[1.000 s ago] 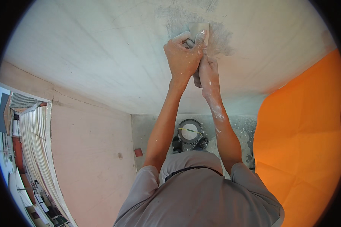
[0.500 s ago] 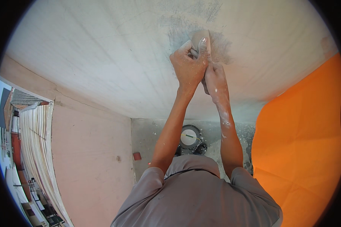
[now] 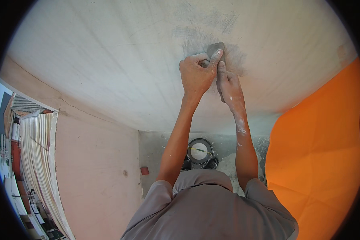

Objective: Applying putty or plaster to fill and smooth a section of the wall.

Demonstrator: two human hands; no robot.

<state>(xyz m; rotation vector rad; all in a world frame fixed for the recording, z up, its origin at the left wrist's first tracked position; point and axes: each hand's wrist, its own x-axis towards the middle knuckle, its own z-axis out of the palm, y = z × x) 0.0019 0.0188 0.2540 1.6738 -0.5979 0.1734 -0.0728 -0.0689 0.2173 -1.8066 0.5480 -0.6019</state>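
Against the pale wall (image 3: 120, 52), my two hands meet at a flat scraper (image 3: 215, 49), its grey blade pointing up. My left hand (image 3: 197, 76) is closed on it, thumb laid along the blade and the other fingers curled at its left side. Just below and to the right, my right hand (image 3: 230, 89) wraps round its lower part, so the handle is hidden. White dust speckles both hands and my right forearm. Dark grey scuffs (image 3: 192, 36) mark the wall around the blade.
An orange sheet (image 3: 316, 144) hangs along the right side. A pinkish side wall (image 3: 96, 156) stands left, beside an opening with a ribbed white panel (image 3: 38, 136). Below on the speckled floor are a round dark container with a white middle (image 3: 199, 152) and a small red piece (image 3: 144, 171).
Both hands have come down the wall a little with the scraper. Its blade has tilted and now looks grey instead of brownish. The grip stays on it.
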